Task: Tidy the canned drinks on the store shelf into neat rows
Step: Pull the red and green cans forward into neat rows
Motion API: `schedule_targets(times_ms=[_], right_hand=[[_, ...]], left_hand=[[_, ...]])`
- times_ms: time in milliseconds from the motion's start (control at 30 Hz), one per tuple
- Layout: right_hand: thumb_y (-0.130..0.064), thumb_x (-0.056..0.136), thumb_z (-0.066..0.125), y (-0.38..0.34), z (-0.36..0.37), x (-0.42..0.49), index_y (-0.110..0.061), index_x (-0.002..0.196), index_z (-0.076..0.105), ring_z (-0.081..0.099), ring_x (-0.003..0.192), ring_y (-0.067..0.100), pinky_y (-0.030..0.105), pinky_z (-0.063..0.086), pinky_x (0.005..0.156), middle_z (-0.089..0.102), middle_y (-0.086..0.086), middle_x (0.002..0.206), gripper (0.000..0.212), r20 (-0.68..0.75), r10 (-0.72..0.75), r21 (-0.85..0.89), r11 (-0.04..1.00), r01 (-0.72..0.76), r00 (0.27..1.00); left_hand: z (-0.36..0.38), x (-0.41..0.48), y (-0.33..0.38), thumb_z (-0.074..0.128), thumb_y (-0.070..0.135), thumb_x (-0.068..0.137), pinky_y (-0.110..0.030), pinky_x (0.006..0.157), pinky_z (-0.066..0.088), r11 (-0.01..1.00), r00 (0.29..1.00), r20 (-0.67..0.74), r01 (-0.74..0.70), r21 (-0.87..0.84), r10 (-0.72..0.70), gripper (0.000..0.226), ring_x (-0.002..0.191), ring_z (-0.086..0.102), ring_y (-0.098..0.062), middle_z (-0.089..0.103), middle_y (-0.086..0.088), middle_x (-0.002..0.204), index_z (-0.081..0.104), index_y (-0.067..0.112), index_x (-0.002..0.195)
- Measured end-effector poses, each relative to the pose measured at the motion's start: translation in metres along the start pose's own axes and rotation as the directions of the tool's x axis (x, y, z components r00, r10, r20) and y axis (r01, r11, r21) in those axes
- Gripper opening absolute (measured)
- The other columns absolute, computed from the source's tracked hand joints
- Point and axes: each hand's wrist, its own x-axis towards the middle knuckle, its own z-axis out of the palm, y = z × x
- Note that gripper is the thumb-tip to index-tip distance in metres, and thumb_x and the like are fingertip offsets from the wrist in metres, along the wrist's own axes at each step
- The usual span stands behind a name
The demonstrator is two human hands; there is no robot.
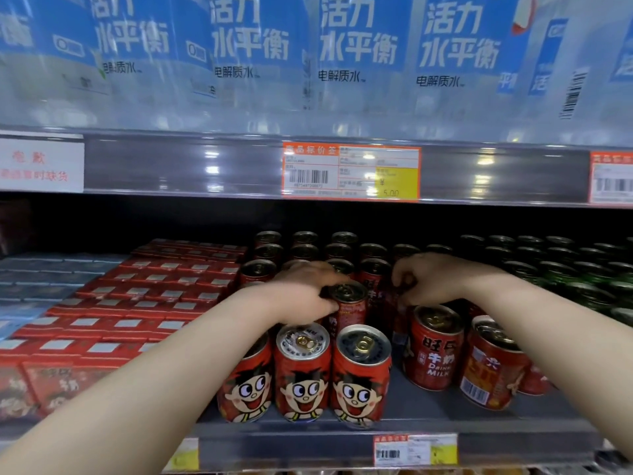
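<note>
One can (351,308) fills left hand (305,289) (right hand (428,279) beside).

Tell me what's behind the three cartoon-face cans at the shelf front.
More red cans in rows running back; the left hand grips the can directly behind. Both forearms and the right hand cover several, so the count is hidden.

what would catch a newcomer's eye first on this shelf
Centre frame, the left grip closes round a red can, with the right grip curled just beside it. Nearest the camera stand three cartoon-face cans in a row. Blue electrolyte-water packs fill the view along the top.
</note>
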Motion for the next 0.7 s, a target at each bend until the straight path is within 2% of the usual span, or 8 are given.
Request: schedule_targets(times_ms=[133,233,333,433,500,567,633,700], right_hand=[[-0.033,0.075,0.070,-0.002,0.002,-0.002,-0.034,0.098,0.056,0.053,0.098,0.014,0.028,0.048,0.079,0.055,-0.005,0.111,0.027,0.003,-0.088,0.132,0.987,0.087,0.996],[-0.041,0.077,0.069,0.003,-0.004,-0.012,-0.031,0.097,0.055,0.053,0.098,0.013,0.023,0.044,0.071,0.054,-0.006,0.108,0.026,-0.019,-0.064,0.192,0.979,0.066,0.998],[-0.062,0.072,0.064,0.008,-0.014,-0.030,-0.029,0.106,0.053,0.051,0.101,0.015,0.028,0.045,0.077,0.053,-0.005,0.118,0.048,0.121,0.057,0.003,0.998,-0.058,0.991],[-0.059,0.070,0.067,0.004,-0.014,-0.048,-0.027,0.137,0.033,0.048,0.118,0.020,0.032,0.044,0.094,0.044,0.001,0.140,0.082,0.292,0.137,-0.119,0.987,-0.106,0.947],[-0.050,0.071,0.072,0.000,-0.010,-0.054,-0.029,0.139,0.027,0.049,0.119,0.020,0.032,0.045,0.096,0.045,0.000,0.139,0.084,0.273,0.087,-0.115,0.992,-0.058,0.958],[-0.040,0.070,0.075,0.000,-0.007,-0.057,-0.035,0.132,0.030,0.052,0.111,0.017,0.033,0.048,0.093,0.049,-0.003,0.133,0.077,0.272,-0.018,-0.060,0.998,0.035,0.962],[-0.031,0.070,0.076,0.002,-0.006,-0.060,-0.040,0.129,0.029,0.050,0.112,0.015,0.034,0.047,0.096,0.045,-0.007,0.134,0.076,0.306,-0.102,0.009,0.994,0.105,0.946],[-0.036,0.073,0.074,0.002,-0.005,-0.065,-0.042,0.135,0.023,0.045,0.121,0.014,0.031,0.042,0.101,0.038,-0.008,0.142,0.081,0.324,-0.124,0.030,0.992,0.121,0.938]], left_hand=[[0.012,0.007,0.000,0.053,0.029,0.091,-0.028,0.113,0.021,1.000,0.998,0.065,-0.014,0.017,0.013,0.048,0.137,0.027,-0.017,0.031,0.002,0.150,0.040,0.030,0.137],[0.013,0.007,-0.001,0.051,0.030,0.092,-0.026,0.111,0.021,1.000,0.998,0.061,-0.002,0.010,0.002,0.045,0.137,0.027,-0.016,0.030,0.003,0.150,0.042,0.030,0.136],[0.009,0.000,0.005,0.048,0.034,0.093,-0.023,0.109,0.021,1.000,0.999,0.040,-0.017,-0.011,0.018,0.044,0.137,0.027,-0.015,0.030,0.002,0.149,0.043,0.028,0.136],[0.006,-0.010,0.017,0.046,0.040,0.093,-0.024,0.111,0.023,0.994,0.997,0.020,-0.078,-0.071,0.080,0.045,0.135,0.030,-0.012,0.035,0.004,0.146,0.043,0.027,0.136],[0.007,-0.018,0.026,0.047,0.046,0.090,-0.028,0.110,0.029,0.985,0.992,0.048,-0.108,-0.134,0.115,0.048,0.133,0.035,-0.011,0.040,0.008,0.143,0.043,0.030,0.135],[0.010,-0.023,0.032,0.047,0.050,0.088,-0.033,0.110,0.029,0.989,0.987,0.104,-0.116,-0.092,0.125,0.051,0.134,0.033,-0.012,0.037,0.008,0.145,0.041,0.033,0.136],[0.015,-0.025,0.032,0.044,0.053,0.088,-0.042,0.113,0.024,0.995,0.982,0.162,-0.099,0.011,0.096,0.054,0.139,0.023,-0.018,0.025,0.005,0.151,0.034,0.038,0.139],[0.018,-0.025,0.029,0.044,0.054,0.088,-0.046,0.114,0.018,0.997,0.982,0.179,-0.070,0.013,0.067,0.056,0.142,0.012,-0.020,0.013,0.005,0.155,0.028,0.041,0.140]])
